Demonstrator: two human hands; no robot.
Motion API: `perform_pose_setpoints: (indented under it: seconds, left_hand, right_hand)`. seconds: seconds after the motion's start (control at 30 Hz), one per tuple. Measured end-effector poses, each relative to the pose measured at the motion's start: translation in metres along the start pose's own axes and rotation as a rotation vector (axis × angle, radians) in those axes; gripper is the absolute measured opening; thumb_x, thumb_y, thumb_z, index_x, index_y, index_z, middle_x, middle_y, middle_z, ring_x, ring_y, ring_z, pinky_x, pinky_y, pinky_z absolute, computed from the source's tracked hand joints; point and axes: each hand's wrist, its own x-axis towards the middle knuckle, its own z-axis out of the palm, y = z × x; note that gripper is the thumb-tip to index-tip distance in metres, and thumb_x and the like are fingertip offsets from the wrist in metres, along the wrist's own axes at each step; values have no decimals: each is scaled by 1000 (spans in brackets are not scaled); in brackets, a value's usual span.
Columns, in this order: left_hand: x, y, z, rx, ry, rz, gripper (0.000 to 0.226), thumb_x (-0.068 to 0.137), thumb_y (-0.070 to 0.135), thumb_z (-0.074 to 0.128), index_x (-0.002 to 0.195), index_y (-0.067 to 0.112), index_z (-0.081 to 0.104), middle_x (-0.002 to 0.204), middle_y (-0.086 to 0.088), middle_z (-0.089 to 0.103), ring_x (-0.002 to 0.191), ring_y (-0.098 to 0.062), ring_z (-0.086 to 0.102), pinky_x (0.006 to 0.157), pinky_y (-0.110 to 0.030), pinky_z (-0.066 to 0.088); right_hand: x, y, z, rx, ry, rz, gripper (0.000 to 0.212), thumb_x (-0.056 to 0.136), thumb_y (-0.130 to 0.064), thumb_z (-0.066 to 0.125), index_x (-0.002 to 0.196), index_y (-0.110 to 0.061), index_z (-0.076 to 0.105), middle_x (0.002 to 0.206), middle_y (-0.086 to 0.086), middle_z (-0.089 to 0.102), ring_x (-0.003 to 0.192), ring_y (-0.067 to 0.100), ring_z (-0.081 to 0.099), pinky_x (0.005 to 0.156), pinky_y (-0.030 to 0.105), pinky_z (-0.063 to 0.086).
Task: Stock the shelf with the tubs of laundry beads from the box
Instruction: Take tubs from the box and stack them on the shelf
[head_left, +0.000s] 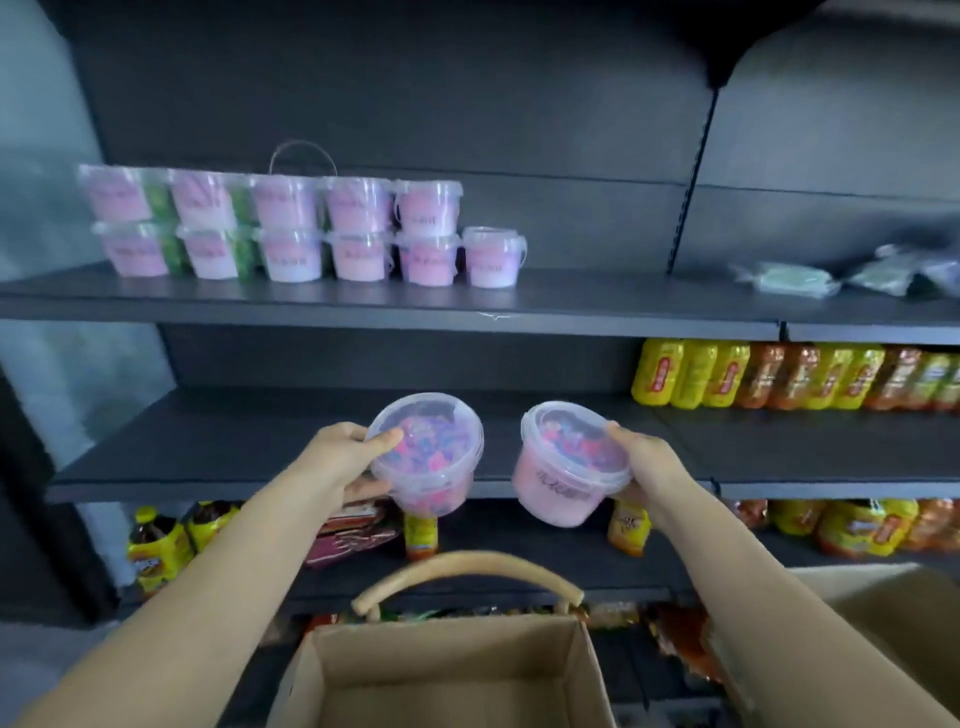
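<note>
My left hand (345, 457) grips a clear-lidded pink tub of laundry beads (428, 457), tilted toward me, in front of the middle shelf. My right hand (647, 462) holds a second pink tub (566, 467) beside it; the two tubs are apart. An open cardboard box (452, 670) sits below my arms at the bottom centre. On the upper shelf (571, 306), pink tubs stand stacked two high (291, 228), with a single tub (491, 257) at the right end of the row. Green tubs stand behind them.
The middle shelf (234, 447) is dark grey, with yellow and orange bottles (779, 374) at its right. More bottles and packets fill the lower shelves. Wrapped packets (789, 278) lie at the upper shelf's right. A basket handle (467, 571) arches behind the box. Another carton (893, 613) stands at right.
</note>
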Motion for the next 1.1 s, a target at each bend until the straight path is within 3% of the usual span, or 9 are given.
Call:
perform_pose_setpoints:
  seconds: [0.13, 0.43, 0.67, 0.77, 0.9, 1.1]
  left_hand:
    - [-19, 27, 15, -23, 38, 42, 17, 85, 18, 67, 80, 8, 53, 89, -9, 61, 78, -21, 61, 47, -26, 56]
    - [-28, 90, 25, 51, 22, 70, 18, 84, 18, 68, 88, 7, 55, 95, -13, 62, 78, -20, 61, 45, -23, 56]
    - [20, 146, 25, 96, -82, 144, 15, 85, 17, 67, 86, 4, 58, 90, -10, 65, 80, -18, 62, 47, -23, 57]
    - [49, 177, 21, 129, -131, 167, 16, 85, 15, 65, 95, 2, 60, 91, -10, 66, 79, -18, 63, 47, -22, 56]
    - [89, 223, 17, 214, -154, 206, 15, 85, 16, 66, 94, 4, 60, 84, -7, 63, 71, -16, 61, 42, -18, 53]
    - [135, 286, 19, 324, -210, 281, 20, 84, 21, 66, 96, 7, 60, 86, -10, 62, 42, -16, 63, 44, -16, 53]
  right_hand:
    - [-1, -45, -15, -61, 9, -85, 26, 89, -31, 60, 96, -7, 66, 97, 15, 69, 87, 32, 66, 76, 43, 57]
    - [10, -113, -18, 61, 0, -142, 27, 91, -24, 60, 110, -5, 59, 103, 13, 64, 75, 24, 60, 54, 31, 49]
    - [43, -167, 20, 27, 18, -231, 38, 87, -27, 66, 114, -1, 58, 101, 13, 64, 72, 23, 60, 60, 34, 53]
    - [68, -201, 41, 27, 56, -266, 44, 84, -28, 69, 115, 2, 59, 96, 13, 65, 72, 25, 63, 61, 35, 54]
    - [103, -244, 70, 38, 79, -302, 38, 84, -25, 69, 110, 2, 61, 89, 13, 65, 63, 23, 62, 46, 28, 48]
    - [153, -287, 102, 13, 132, -331, 46, 83, -27, 70, 118, 0, 56, 105, 17, 66, 78, 30, 65, 58, 37, 54]
